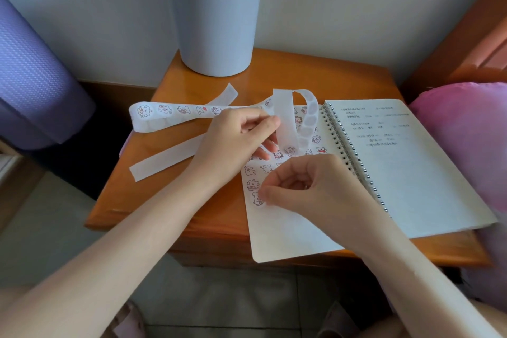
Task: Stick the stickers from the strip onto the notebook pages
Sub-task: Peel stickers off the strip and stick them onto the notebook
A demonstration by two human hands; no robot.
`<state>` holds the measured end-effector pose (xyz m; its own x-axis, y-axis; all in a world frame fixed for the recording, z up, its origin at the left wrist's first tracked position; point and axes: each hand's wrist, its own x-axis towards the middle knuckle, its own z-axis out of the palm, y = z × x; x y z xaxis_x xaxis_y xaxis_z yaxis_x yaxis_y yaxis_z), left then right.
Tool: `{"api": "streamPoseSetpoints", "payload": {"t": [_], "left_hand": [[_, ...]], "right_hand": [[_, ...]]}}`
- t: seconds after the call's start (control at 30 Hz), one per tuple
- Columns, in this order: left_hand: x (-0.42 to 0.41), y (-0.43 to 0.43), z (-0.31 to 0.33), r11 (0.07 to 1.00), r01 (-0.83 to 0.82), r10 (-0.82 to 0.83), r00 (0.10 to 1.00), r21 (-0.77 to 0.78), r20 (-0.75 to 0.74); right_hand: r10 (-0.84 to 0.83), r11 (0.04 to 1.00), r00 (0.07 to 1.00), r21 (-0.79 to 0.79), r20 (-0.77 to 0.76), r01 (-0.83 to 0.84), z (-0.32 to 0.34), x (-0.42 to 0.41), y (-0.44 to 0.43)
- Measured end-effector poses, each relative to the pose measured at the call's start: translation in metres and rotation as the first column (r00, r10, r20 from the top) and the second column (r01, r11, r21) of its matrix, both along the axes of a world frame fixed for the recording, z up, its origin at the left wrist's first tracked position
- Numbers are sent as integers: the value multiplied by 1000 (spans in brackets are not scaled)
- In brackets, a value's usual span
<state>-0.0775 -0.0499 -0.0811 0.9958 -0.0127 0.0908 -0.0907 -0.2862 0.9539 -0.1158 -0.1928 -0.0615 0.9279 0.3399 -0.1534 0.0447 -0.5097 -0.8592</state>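
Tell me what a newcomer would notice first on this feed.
The long sticker strip loops across the wooden table, pinched by the left hand above the open notebook. The right hand touches a sticker on the left page. At the table's back stands a tall grey bin.

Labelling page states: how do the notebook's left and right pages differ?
The left page carries cartoon stickers; the right page has none. The right page shows handwritten lines near its top; the left page shows none where visible. Both are white, joined by the spiral binding.
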Motion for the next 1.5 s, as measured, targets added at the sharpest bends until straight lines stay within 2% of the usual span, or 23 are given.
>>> {"api": "streamPoseSetpoints", "payload": {"t": [0.6, 0.9, 1.1, 1.4, 1.5], "left_hand": [[1, 0, -1, 1000, 2, -2, 1000, 8, -7], [2, 0, -2, 1000, -1, 1, 1000, 13, -2], [1, 0, -2, 1000, 1, -1, 1000, 19, -2], [1, 1, -2, 999, 0, 0, 1000, 37, 1], [1, 0, -2, 999, 1, -2, 1000, 37, 0]], "right_hand": [[-21, 999, 999, -28, 49, 23, -7, -3, 6], [-23, 992, 989, -121, 149, 41, -15, -5, 8], [15, 985, 990, -173, 137, 9, -12, -3, 5], [8, 990, 989, -142, 146, 13, -16, 1, 5], [6, 983, 980, -183, 197, 31, -20, 0, 8]]}}
